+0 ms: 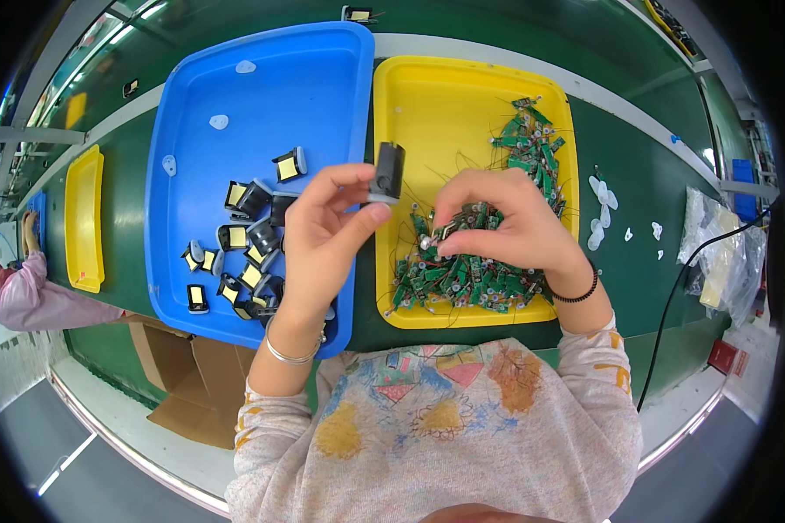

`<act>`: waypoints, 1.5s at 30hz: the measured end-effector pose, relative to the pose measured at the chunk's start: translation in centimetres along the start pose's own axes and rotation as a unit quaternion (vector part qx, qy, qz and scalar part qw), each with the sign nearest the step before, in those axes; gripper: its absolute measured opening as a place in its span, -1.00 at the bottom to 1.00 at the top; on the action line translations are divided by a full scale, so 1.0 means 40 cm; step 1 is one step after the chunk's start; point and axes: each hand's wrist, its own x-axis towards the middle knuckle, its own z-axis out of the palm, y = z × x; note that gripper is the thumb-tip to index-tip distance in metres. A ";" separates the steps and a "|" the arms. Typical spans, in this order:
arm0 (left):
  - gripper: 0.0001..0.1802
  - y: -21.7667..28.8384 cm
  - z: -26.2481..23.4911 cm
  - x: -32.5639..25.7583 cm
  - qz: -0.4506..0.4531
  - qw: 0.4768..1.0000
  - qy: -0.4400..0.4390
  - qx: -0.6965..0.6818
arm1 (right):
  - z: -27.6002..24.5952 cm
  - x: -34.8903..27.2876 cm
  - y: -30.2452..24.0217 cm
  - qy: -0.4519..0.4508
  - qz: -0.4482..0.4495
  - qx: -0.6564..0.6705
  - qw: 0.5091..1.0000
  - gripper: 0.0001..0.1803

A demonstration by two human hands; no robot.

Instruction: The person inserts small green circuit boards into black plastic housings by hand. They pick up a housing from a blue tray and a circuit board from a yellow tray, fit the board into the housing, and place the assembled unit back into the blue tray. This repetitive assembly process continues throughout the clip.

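Observation:
Between the thumb and fingers of my left hand (327,222) is a small black plastic housing (390,170) with a light grey base, held upright near the gap between two trays. My right hand (510,218) is closed in a pinch over the yellow tray (391,96). A small part with a shiny metal piece (429,241) shows at its fingertips; it looks like one of the green circuit boards (462,277) with thin wires that lie heaped below. More such boards run up the tray's right side.
The blue tray (262,96) at left holds several black housings with yellow pads (288,167) and a few pale grey pieces (220,122). White plastic pieces (604,205) and clear bags (715,253) lie on the right. A cardboard box (201,375) stands below; another person (39,283) sits far left.

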 end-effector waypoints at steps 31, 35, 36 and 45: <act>-0.80 0.000 0.052 -0.025 0.066 0.997 -0.037 0.003 | 0.049 -0.019 -0.003 0.241 -0.238 -0.230 0.912 -0.81; -0.82 0.001 0.053 -0.025 0.062 0.997 -0.037 0.005 | 0.053 -0.023 -0.010 0.244 -0.251 -0.262 0.899 -0.79; -0.82 0.003 0.053 -0.026 0.060 0.997 -0.037 0.005 | 0.054 -0.024 -0.010 0.246 -0.253 -0.266 0.897 -0.79; -0.80 0.004 0.050 -0.027 0.042 0.998 -0.053 -0.004 | 0.060 -0.024 -0.007 0.246 -0.254 -0.274 0.894 -0.78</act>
